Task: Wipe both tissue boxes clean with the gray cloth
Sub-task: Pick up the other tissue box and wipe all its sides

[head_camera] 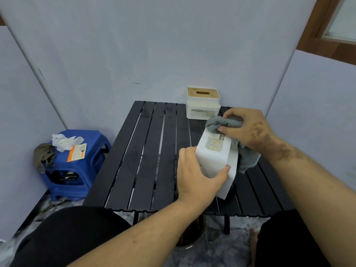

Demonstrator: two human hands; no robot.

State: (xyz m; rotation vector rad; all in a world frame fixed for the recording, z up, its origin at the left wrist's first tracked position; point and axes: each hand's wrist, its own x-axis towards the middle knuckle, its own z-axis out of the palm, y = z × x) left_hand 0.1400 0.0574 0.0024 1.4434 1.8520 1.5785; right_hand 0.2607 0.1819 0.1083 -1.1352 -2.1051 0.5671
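A white tissue box (213, 158) with a pale label is tilted up off the black slatted table (146, 155). My left hand (194, 176) grips its near end. My right hand (248, 130) presses the bunched gray cloth (223, 123) against the box's far upper end, and more of the cloth hangs down behind the box on the right. A second white tissue box (202, 104) with a wooden slotted lid stands upright at the table's far edge, apart from both hands.
A blue plastic stool (73, 170) stands left of the table, carrying crumpled white tissue (64, 141), an orange-and-white packet (77, 152) and an olive rag (43, 155). Grey panels close in the back and both sides. A brown container (190, 236) sits under the table's near edge.
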